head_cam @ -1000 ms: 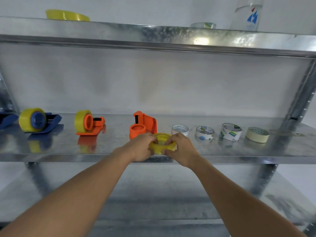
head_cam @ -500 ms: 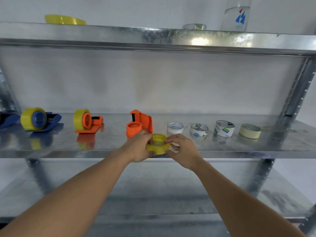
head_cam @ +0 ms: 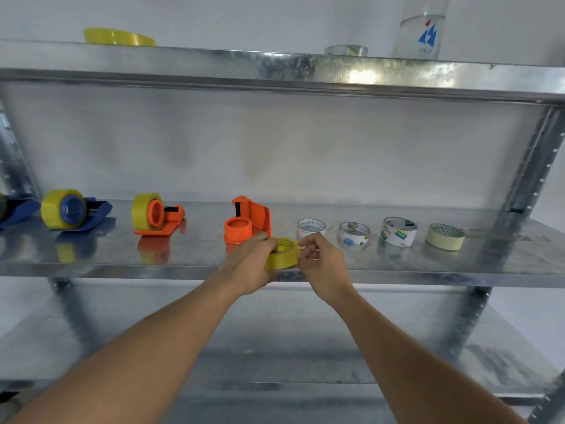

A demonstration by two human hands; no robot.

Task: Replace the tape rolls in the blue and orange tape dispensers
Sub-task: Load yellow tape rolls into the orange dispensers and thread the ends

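My left hand (head_cam: 249, 264) grips a yellow tape roll (head_cam: 283, 254) at the front edge of the middle shelf. My right hand (head_cam: 321, 264) pinches at the roll's right rim with thumb and forefinger. Just behind the roll lies an orange dispenser (head_cam: 249, 223) with its spool bare. Further left stand an orange dispenser loaded with yellow tape (head_cam: 154, 214) and a blue dispenser loaded with yellow tape (head_cam: 72, 209). Another blue dispenser (head_cam: 13, 206) is cut off at the left edge.
Right of my hands, a row of used rolls sits on the metal shelf (head_cam: 397, 269): a near-empty core (head_cam: 311, 229), a clear roll (head_cam: 354, 235), a printed roll (head_cam: 399, 232) and a cream masking roll (head_cam: 444, 237). The upper shelf carries yellow rolls (head_cam: 119, 36) and a clear bottle (head_cam: 423, 29).
The yellow roll has tipped more upright in my left hand. My right hand has shifted from holding its rim to pinching at its right side.
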